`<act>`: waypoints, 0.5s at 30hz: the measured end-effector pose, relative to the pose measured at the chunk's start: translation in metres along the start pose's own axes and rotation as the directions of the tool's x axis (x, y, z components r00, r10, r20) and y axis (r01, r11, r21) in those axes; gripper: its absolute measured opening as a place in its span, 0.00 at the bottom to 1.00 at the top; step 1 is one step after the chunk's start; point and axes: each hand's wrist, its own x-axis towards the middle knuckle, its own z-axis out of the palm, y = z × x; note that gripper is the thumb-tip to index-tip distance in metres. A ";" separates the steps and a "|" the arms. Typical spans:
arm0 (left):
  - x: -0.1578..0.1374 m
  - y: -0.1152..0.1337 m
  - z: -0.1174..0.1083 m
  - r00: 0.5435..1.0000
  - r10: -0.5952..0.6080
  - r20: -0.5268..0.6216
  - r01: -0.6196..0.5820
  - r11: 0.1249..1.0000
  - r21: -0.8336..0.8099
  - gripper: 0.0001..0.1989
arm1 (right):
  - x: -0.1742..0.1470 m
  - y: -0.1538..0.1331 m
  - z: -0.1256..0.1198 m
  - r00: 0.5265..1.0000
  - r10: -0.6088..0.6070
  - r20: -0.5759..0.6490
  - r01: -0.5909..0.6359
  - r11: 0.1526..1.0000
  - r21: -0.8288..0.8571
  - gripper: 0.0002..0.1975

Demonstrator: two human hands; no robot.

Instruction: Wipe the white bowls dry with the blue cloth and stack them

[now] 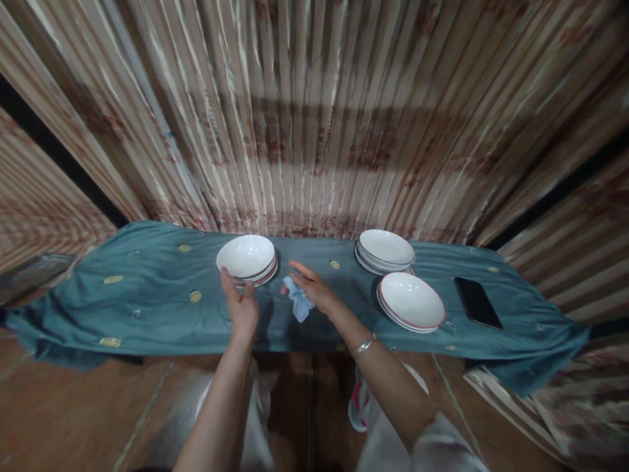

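A stack of white shallow dishes (246, 255) sits on the cloth-covered table, left of centre. At its near edge is my left hand (240, 309), with fingers and thumb apart against or just beside the dishes; I cannot tell whether it touches them. To the right of that stack, my right hand (310, 286) holds a crumpled light blue cloth (299, 301) hanging below its fingers. Farther right stand a stack of dark-rimmed white plates (387, 249) and, nearer me, a stack of red-rimmed white plates (411, 301).
A black phone (476, 303) lies at the right of the table. The teal tablecloth (162, 308) with yellow motifs drapes over the edges. Behind hangs a pleated beige curtain (314, 131), with dark poles on both sides. Tiled floor (73, 406) shows below.
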 end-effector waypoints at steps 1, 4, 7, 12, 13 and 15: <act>0.008 -0.002 -0.003 0.999 -0.016 -0.046 0.017 1.000 0.007 0.45 | 0.006 -0.001 0.004 1.000 0.010 -0.002 -0.010 0.999 0.041 0.40; 0.028 -0.009 -0.008 0.986 -0.087 -0.141 0.089 0.996 0.003 0.45 | 0.021 0.000 0.013 0.999 0.035 -0.029 -0.031 0.992 0.126 0.42; 0.042 -0.019 -0.008 0.974 -0.131 -0.187 0.128 0.991 -0.030 0.45 | 0.035 0.006 0.017 0.998 0.049 -0.041 -0.039 0.978 0.205 0.42; 0.055 -0.037 -0.006 0.975 -0.173 -0.139 0.167 0.984 -0.052 0.44 | 0.053 0.017 0.016 0.998 0.055 -0.040 -0.042 0.959 0.281 0.43; 0.056 -0.040 -0.006 0.974 -0.185 -0.132 0.179 0.982 -0.051 0.44 | 0.055 0.018 0.017 0.998 0.049 -0.030 -0.038 0.959 0.282 0.44; 0.056 -0.042 -0.008 0.977 -0.178 -0.115 0.172 0.983 -0.059 0.43 | 0.058 0.019 0.018 0.999 0.039 -0.003 -0.037 0.960 0.277 0.46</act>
